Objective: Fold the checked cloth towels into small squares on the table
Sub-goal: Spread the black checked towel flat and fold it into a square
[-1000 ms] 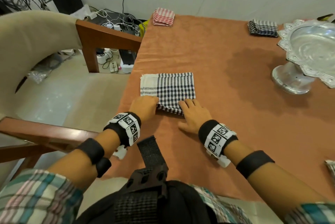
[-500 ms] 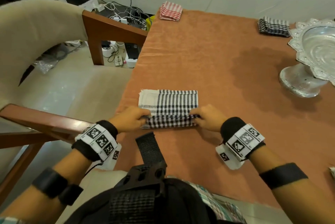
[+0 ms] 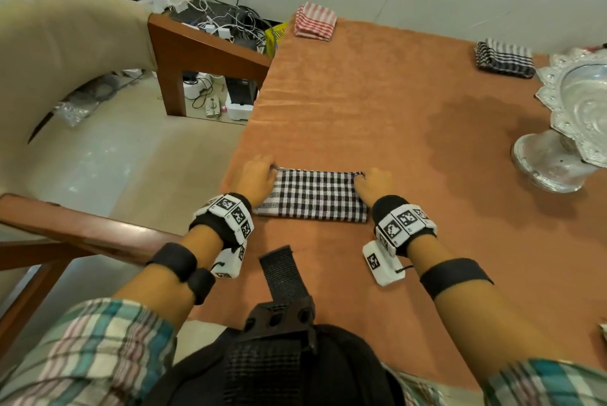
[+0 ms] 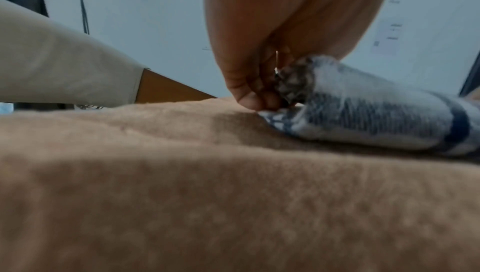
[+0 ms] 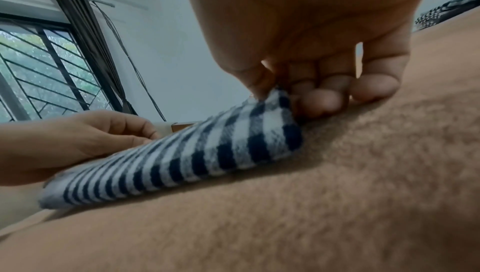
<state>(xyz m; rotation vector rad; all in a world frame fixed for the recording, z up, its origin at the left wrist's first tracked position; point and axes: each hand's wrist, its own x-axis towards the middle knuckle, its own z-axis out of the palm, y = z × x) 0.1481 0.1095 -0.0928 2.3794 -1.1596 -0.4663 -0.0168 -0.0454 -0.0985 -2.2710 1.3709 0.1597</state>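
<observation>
At the near left edge of the table (image 3: 377,116), a black-and-white checked towel (image 3: 312,197) lies folded into a wide strip on the orange pile cover. The left hand (image 3: 258,175) pinches the far left corner and the right hand (image 3: 372,184) pinches the far right corner. The right wrist view shows the right thumb and fingers (image 5: 322,100) clamped on the raised corner, while the little finger rests on the cover. The left wrist view is blurred but shows the left fingers (image 4: 249,91) closed on the bunched layers at that end. Holding both far corners appears intended to keep the doubled edge aligned and the layers square as the fold is laid down. The strip is judged to need at least one more fold across its length to become a small square. A red checked towel (image 3: 315,23) sits folded at the far left corner of the table, and a dark checked towel (image 3: 504,57) sits folded at the far right, both well apart from the work. A silver pedestal bowl (image 3: 565,130) stands at the right edge. A darker patch marks the cover near it. A cushioned wooden chair (image 3: 65,54) stands to the left, with tangled cables (image 3: 213,21) against the white wall beyond.
</observation>
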